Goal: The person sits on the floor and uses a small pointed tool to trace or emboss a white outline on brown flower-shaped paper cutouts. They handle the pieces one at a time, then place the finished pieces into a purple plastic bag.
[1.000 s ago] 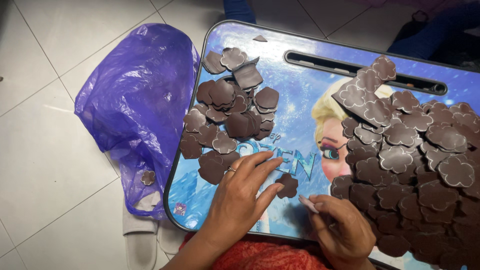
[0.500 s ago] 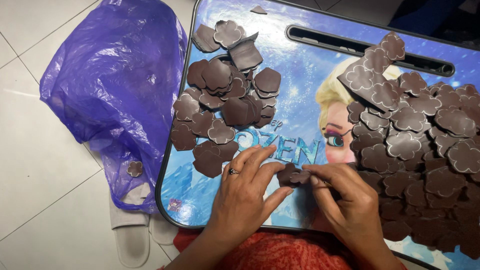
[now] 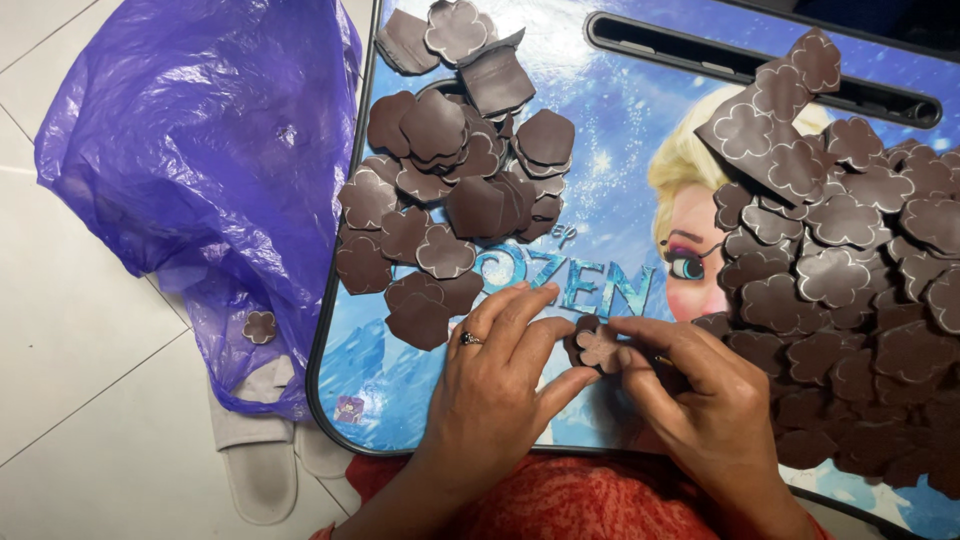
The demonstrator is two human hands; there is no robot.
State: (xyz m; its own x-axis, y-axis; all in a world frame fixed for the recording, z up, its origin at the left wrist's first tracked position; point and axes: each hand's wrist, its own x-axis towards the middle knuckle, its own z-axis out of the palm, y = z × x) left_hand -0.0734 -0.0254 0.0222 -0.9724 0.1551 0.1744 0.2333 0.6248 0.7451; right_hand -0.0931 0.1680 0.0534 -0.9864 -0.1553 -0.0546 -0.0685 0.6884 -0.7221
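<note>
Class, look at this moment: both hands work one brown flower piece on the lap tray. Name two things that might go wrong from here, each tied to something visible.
1. The left hand and right hand pinch one flower piece between them; pulling unevenly might tear it.
2. The left pile reaches the tray edge; a nudge could tip pieces off. One loose piece already lies on the purple bag.
</note>
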